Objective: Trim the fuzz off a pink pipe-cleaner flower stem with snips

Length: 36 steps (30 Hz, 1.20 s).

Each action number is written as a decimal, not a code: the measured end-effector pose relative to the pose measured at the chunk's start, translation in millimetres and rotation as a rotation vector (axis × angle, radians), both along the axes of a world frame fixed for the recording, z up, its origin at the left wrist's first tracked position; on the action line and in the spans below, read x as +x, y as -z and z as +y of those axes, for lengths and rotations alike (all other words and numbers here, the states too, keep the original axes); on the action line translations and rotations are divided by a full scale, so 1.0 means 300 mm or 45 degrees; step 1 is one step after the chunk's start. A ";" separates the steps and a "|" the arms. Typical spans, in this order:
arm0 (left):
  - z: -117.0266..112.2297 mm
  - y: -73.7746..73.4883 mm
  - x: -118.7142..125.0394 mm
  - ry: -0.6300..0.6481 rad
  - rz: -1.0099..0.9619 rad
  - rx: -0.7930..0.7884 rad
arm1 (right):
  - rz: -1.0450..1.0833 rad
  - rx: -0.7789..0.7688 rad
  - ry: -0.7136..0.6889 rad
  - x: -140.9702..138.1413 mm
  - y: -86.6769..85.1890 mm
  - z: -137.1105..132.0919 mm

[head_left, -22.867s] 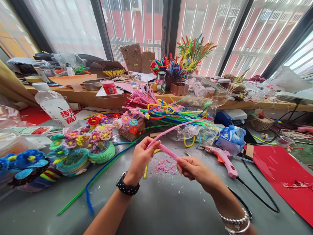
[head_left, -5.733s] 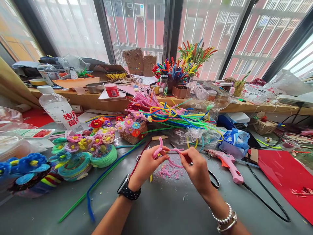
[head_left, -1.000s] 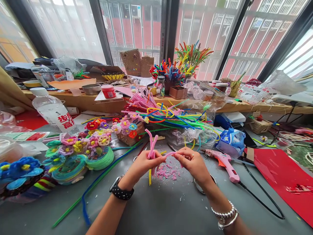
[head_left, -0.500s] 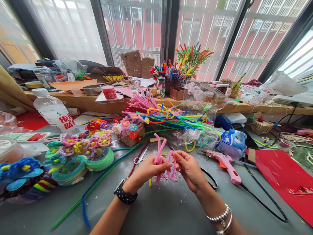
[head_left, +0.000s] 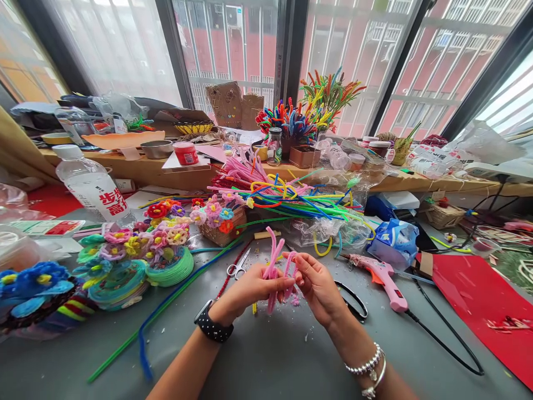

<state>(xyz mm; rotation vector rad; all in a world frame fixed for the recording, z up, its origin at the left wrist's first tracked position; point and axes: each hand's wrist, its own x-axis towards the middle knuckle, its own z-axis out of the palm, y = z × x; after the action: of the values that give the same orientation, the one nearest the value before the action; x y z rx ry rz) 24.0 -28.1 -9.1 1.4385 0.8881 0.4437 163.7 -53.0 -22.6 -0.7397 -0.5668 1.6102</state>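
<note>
Pink pipe cleaner [head_left: 275, 255] up between my two hands, clear of the grey table [head_left: 266, 358]. Left hand [head_left: 260, 286]: thumb and fingers pinched round the gathered middle, two loose ends forking upward. Right hand [head_left: 318, 286]: thumb and forefinger closed on the top of a narrow pink loop [head_left: 287, 265], other fingers curled. View is poor where the strands cross under my left thumb; can't tell one piece from several.

Handling, my guess: next to no weight, soft fuzz over bendable wire, hardly slippery, apt to shed or kink if squeezed hard. Best hold: light pinch at the crossing, fingertips on the loop's bend.

Nearby: pink crumbs [head_left: 295, 301] below, scissors [head_left: 240, 265] left, glue gun [head_left: 388, 282] right.
</note>
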 end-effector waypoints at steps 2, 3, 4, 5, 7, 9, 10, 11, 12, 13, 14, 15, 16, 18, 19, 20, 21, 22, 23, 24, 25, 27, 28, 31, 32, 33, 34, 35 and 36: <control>0.001 0.002 -0.005 -0.002 -0.001 0.002 | 0.061 -0.011 -0.046 -0.002 -0.001 0.000; 0.001 0.002 -0.007 -0.002 -0.001 -0.003 | 0.090 -0.017 -0.064 -0.004 -0.001 0.001; 0.001 0.001 -0.008 -0.002 0.000 -0.011 | 0.114 -0.021 -0.073 -0.006 0.001 0.001; 0.001 0.001 -0.009 0.002 0.002 -0.021 | 0.134 -0.024 -0.075 -0.008 0.003 0.001; 0.000 -0.002 -0.009 0.017 0.003 -0.043 | 0.165 -0.037 -0.066 -0.012 0.009 0.001; 0.000 -0.005 -0.009 0.053 0.003 -0.048 | 0.177 -0.052 -0.067 -0.013 0.017 0.001; -0.001 -0.005 -0.009 0.074 0.004 -0.041 | 0.176 -0.052 -0.077 -0.013 0.021 0.001; 0.000 -0.006 -0.009 0.090 0.007 -0.033 | 0.171 -0.048 -0.087 -0.013 0.024 0.001; 0.000 -0.005 -0.009 0.099 0.015 -0.024 | 0.168 -0.041 -0.090 -0.013 0.026 0.002; 0.001 -0.004 -0.010 0.099 0.026 -0.019 | 0.170 -0.038 -0.085 -0.012 0.027 0.002; 0.002 -0.002 -0.011 0.090 0.037 -0.019 | 0.179 -0.041 -0.073 -0.012 0.027 0.002; 0.002 0.000 -0.013 0.080 0.045 -0.024 | 0.196 -0.052 -0.061 -0.011 0.026 0.002; 0.003 0.002 -0.014 0.069 0.048 -0.031 | 0.221 -0.068 -0.056 -0.011 0.023 0.002; 0.003 0.005 -0.016 0.055 0.039 -0.052 | 0.308 -0.109 -0.089 -0.011 0.014 0.000; 0.002 0.005 -0.017 0.056 0.029 -0.066 | 0.374 -0.131 -0.122 -0.010 0.009 0.000; 0.001 0.005 -0.017 0.062 0.015 -0.084 | 0.448 -0.150 -0.155 -0.010 0.004 -0.001; -0.001 0.004 -0.017 0.067 -0.006 -0.106 | 0.521 -0.166 -0.184 -0.009 -0.001 -0.001; -0.002 0.003 -0.017 0.069 -0.033 -0.131 | 0.585 -0.176 -0.202 -0.007 -0.006 -0.001; -0.004 0.001 -0.016 0.068 -0.066 -0.156 | 0.631 -0.182 -0.208 -0.005 -0.009 0.000; -0.005 -0.001 -0.015 0.062 -0.102 -0.178 | 0.655 -0.186 -0.211 -0.003 -0.010 0.001; -0.007 -0.004 -0.014 0.050 -0.134 -0.192 | 0.656 -0.188 -0.216 0.000 -0.011 0.002; -0.008 -0.010 -0.011 0.023 -0.168 -0.208 | 0.602 -0.186 -0.231 0.004 -0.008 0.004; -0.009 -0.013 -0.010 0.020 -0.169 -0.210 | 0.554 -0.175 -0.233 0.006 -0.006 0.004; -0.010 -0.018 -0.008 0.031 -0.132 -0.200 | 0.393 -0.118 -0.214 0.008 0.001 0.004; -0.010 -0.018 -0.008 0.037 -0.114 -0.190 | 0.353 -0.103 -0.202 0.008 0.003 0.004; -0.010 -0.018 -0.008 0.040 -0.098 -0.179 | 0.321 -0.092 -0.194 0.007 0.006 0.004; -0.010 -0.017 -0.009 0.037 -0.084 -0.168 | 0.295 -0.085 -0.190 0.007 0.008 0.004; -0.010 -0.016 -0.009 0.030 -0.071 -0.157 | 0.277 -0.080 -0.185 0.006 0.010 0.004; -0.010 -0.015 -0.009 0.022 -0.060 -0.145 | 0.267 -0.076 -0.175 0.005 0.012 0.005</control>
<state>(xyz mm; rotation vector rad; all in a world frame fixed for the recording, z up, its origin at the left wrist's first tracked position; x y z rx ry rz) 21.2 -31.2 -4.5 1.3258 0.8488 0.4062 165.3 -51.5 -26.1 -0.5764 -0.4259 1.8135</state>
